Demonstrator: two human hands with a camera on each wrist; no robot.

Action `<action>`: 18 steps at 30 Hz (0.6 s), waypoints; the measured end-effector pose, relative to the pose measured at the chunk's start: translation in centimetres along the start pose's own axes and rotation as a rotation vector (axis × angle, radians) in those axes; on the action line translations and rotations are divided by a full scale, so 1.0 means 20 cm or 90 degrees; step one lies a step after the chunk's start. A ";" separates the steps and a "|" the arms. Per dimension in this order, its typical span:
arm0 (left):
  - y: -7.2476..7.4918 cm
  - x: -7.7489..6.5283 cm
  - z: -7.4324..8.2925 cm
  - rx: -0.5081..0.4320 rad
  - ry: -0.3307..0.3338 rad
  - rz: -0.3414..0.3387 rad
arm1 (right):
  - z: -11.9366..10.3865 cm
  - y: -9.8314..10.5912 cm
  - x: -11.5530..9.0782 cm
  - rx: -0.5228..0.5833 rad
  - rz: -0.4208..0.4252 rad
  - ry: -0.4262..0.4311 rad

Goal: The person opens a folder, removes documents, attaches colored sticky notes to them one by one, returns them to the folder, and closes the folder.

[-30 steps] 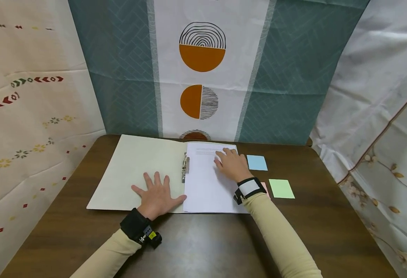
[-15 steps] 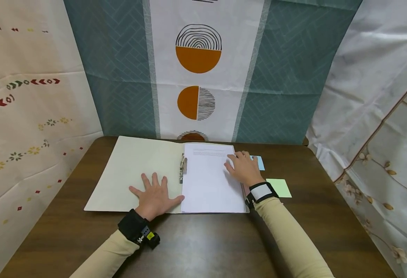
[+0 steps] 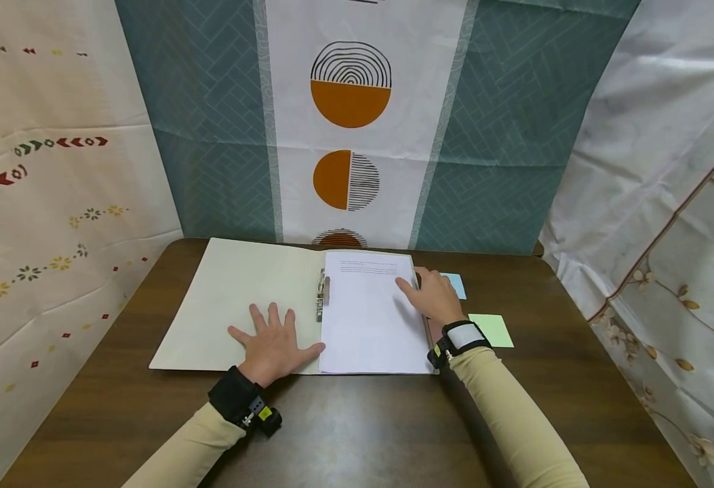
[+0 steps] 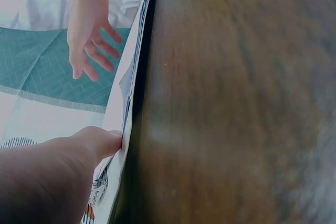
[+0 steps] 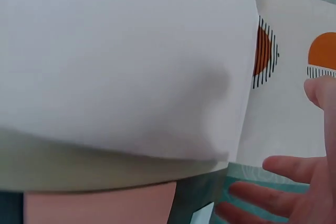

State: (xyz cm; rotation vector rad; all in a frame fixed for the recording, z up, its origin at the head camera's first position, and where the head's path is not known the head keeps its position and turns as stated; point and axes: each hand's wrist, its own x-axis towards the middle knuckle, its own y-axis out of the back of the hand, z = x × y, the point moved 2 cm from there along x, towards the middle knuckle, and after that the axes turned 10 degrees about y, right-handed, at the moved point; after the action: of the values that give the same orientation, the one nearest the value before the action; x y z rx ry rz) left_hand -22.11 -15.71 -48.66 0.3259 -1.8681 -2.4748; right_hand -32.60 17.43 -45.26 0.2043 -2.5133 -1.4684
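Note:
An open cream folder (image 3: 204,291) lies on the table, with a metal clip (image 3: 321,298) along its middle. White printed sheets (image 3: 363,325) fill the right side, a few lines of text near their top. My left hand (image 3: 274,349) rests with spread fingers on the left cover; its thumb (image 4: 107,142) reaches the sheets' lower left edge. Above the right edge of the sheets is my right hand (image 3: 434,298), fingers extended and apart, casting a shadow on the page. In the right wrist view, nothing shows between its thumb (image 5: 317,90) and fingers.
Beside the folder lie a blue sticky note (image 3: 456,286), partly behind my right hand, and a green sticky note (image 3: 493,331). A pink sticky note (image 5: 100,205) sits close to the folder's right edge. Patterned cloths (image 3: 210,135) hang behind the wooden table (image 3: 357,434).
My right hand has moved right, from over the page to its right edge, and now overlaps part of the blue note. My left hand has stayed on the cover.

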 end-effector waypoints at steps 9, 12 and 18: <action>-0.01 0.00 0.00 0.003 -0.001 0.002 | 0.12 -0.10 0.10 0.056 -0.053 -0.025; -0.01 0.00 0.00 0.003 -0.002 0.003 | 0.08 -0.09 0.09 0.060 -0.079 -0.056; -0.01 0.01 -0.01 0.000 -0.005 0.005 | 0.21 -0.21 0.16 0.055 -0.069 -0.068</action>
State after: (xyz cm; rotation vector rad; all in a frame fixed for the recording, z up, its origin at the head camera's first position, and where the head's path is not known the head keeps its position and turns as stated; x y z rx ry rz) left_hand -22.17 -15.79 -48.83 0.3089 -1.8689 -2.4753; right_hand -36.86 18.23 -50.50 0.2895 -2.6932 -1.4464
